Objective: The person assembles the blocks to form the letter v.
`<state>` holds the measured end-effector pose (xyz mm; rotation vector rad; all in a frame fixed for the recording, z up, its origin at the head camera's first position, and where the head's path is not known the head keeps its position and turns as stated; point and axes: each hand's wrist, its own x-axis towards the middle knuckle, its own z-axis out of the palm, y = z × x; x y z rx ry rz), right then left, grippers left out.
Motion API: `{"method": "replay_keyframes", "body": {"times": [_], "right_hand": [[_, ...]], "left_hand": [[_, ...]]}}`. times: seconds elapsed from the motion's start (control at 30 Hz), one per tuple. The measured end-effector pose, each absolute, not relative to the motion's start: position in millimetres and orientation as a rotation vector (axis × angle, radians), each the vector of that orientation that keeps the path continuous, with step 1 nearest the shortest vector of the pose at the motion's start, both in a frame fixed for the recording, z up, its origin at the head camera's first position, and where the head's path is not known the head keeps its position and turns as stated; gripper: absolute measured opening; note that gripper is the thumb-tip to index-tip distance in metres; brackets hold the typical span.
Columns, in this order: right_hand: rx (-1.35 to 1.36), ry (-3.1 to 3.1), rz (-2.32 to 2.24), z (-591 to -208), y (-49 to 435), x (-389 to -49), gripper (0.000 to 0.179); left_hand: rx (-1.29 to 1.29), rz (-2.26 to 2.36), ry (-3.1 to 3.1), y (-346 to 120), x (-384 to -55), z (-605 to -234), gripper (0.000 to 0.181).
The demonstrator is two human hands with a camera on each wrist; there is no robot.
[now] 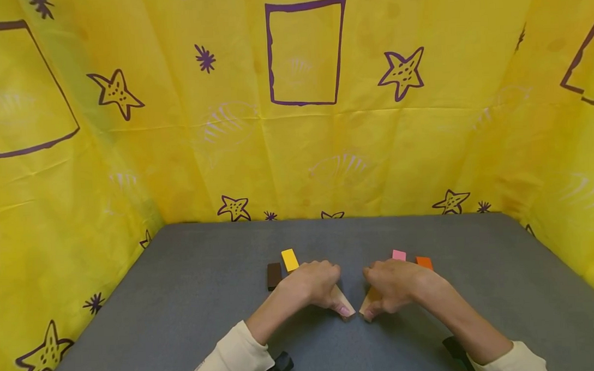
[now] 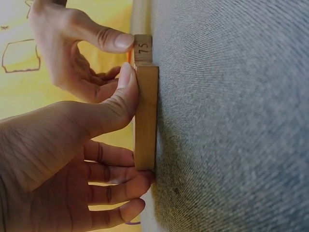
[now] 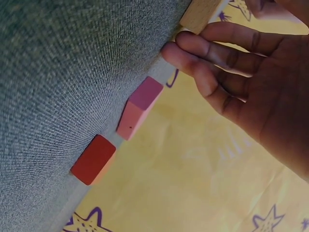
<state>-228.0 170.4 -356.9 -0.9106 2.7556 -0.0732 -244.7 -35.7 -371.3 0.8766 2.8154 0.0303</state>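
Observation:
My left hand grips a plain wooden block by its ends, thumb at the near end and fingers at the far end, as the left wrist view shows. Opposite it, my right hand holds a second wooden block, whose end face is marked "75". Both blocks lie on or just above the grey surface, slanting toward each other. Their near ends are close together, with a small gap in the head view. Fingertips of the right hand meet its block's far end in the right wrist view.
Beyond the left hand lie a yellow block and a dark brown block. A pink block and an orange block are behind the right hand. Yellow patterned cloth hangs around the grey table.

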Motion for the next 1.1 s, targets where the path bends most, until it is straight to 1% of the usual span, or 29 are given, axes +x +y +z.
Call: {"method": "replay_keyframes", "body": {"times": [1.1], "right_hand": [[-0.945, 2.748, -0.060, -356.4, 169.3, -229.1, 0.051]], "left_hand": [[0.881, 0.054, 2.790, -33.9, -247.2, -371.3, 0.058]]}}
